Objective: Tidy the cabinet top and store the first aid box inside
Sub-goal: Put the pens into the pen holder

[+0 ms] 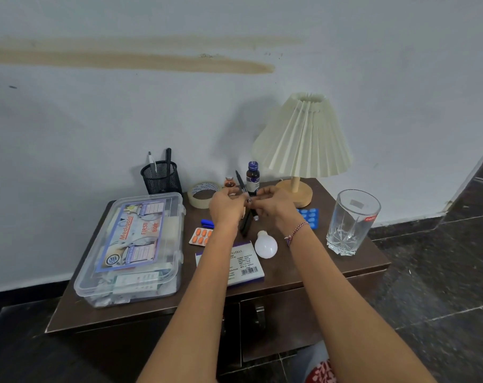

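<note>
The cabinet top (303,275) carries the first aid box (132,247) along its left edge. The box is lidded and lies flat, its long side running from the front edge toward the back. It is not yet inside the cabinet. A pleated lamp (303,139) stands at the back right, and a glass (352,221) stands near the right edge.

The mesh pen holder (161,178) sits at the back edge, just behind the box's far corner, with two pens already upright in it. It lies to the left of both hands and a little further back, so the left hand (226,207) is the nearer one for a drop into it.

Both hands meet at the middle of the top, toward the back. Between them is a black pen (240,181), its long axis tilted up and back, with the free end leaning left toward the holder. The left hand's fingers are curled in a pinch at the pen's lower end. The right hand (273,207) pinches the same end from the other side. Neither hand is open.

A dark piece (245,226) lies on the top under the hands. It may be a cap or a second pen, but the view is too poor to say which.
</note>
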`<state>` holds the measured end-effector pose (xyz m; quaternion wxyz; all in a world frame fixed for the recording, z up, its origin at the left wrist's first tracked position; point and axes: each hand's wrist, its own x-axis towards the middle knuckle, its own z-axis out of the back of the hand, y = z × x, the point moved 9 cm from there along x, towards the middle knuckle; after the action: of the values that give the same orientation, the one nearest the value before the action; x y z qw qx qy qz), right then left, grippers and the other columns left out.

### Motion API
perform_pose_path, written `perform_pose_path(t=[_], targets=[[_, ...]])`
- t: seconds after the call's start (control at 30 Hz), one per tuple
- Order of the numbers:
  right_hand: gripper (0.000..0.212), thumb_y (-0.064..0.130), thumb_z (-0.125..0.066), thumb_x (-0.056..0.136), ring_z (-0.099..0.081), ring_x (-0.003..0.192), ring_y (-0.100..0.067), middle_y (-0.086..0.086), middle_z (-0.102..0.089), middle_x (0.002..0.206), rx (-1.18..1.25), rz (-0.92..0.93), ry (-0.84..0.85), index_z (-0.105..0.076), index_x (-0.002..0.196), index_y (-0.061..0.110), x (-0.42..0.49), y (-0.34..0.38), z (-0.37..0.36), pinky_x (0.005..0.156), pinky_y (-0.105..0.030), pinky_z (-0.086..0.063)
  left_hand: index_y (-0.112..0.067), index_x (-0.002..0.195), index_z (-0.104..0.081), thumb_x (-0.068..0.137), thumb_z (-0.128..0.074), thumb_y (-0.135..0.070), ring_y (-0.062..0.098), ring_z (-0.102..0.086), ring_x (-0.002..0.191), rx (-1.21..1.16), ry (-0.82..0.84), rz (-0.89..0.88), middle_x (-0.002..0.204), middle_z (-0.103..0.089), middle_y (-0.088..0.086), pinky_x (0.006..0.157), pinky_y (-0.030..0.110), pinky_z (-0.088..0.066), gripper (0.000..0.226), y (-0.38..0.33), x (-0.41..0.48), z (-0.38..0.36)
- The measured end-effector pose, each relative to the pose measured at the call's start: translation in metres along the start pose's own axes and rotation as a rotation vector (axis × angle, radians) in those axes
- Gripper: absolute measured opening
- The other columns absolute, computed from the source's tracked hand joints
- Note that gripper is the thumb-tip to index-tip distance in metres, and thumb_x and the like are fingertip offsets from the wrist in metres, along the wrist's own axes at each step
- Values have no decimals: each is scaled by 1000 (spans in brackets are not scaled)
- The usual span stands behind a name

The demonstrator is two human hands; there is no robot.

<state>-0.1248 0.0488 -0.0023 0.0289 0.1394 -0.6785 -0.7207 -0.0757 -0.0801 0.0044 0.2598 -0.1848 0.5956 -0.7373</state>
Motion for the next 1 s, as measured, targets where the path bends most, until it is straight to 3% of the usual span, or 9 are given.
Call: perform_pose_path(t=[0.1, 0.17, 0.37, 0.5, 0.63, 0.77, 1.0], targets=[[32, -13, -70, 73, -63, 85, -33, -22, -66, 94, 62, 41, 71, -49, 79, 11, -4, 8, -19, 74, -36, -53, -6, 105, -70, 82, -71, -17, 21, -67, 85, -54, -66, -10, 98, -72, 13, 86, 38, -55, 26, -1, 1, 20], [32, -10, -73, 72, -65, 94, -33, -21, -68, 97, 43, 87, 102, -52, 83, 11, -7, 14, -32, 88, -42, -52, -5, 102, -71, 80, -73, -18, 18, -65, 76, -68, -120, -38, 94, -73, 13, 82, 34, -56, 25, -5, 0, 36], [18, 1, -68, 82, -65, 80, -17, -6, -64, 82, 140, 151, 217, -57, 92, 10, -8, 24, -66, 78, -27, -56, -10, 99, -72, 78, -75, -21, 18, -69, 83, -58, -245, -96, 87, -71, 3, 83, 40, -56, 25, -16, -3, 82], [16, 2, -62, 85, -63, 84, -15, -8, -68, 89, -396, 329, 59, -61, 98, 11, -7, 24, -77, 77, -24, -51, -11, 100, -71, 79, -74, -22, 17, -68, 82, -33, -289, -149, 82, -68, -2, 82, 41, -57, 24, -22, -6, 111], [25, 0, -62, 84, -64, 99, -24, -13, -68, 105, -789, 374, 77, -61, 108, 9, -6, 11, -104, 91, -36, -52, -10, 103, -71, 79, -74, -23, 21, -68, 86, 28, -298, -180, 90, -71, 4, 82, 42, -57, 27, -21, -8, 129], [28, -4, -56, 86, -60, 109, -29, -15, -65, 114, -968, 395, 97, -62, 111, 8, -4, 2, -119, 94, -38, -49, -10, 102, -71, 79, -74, -23, 23, -69, 86, 51, -276, -195, 88, -70, 4, 82, 43, -56, 26, -20, -8, 138], [36, -1, -61, 85, -57, 114, -29, -15, -60, 123, -1123, 361, 91, -59, 119, 8, 1, -7, -122, 96, -39, -50, -10, 102, -71, 79, -74, -22, 20, -67, 84, 91, -244, -211, 81, -65, -2, 81, 43, -57, 26, -20, -7, 142]])
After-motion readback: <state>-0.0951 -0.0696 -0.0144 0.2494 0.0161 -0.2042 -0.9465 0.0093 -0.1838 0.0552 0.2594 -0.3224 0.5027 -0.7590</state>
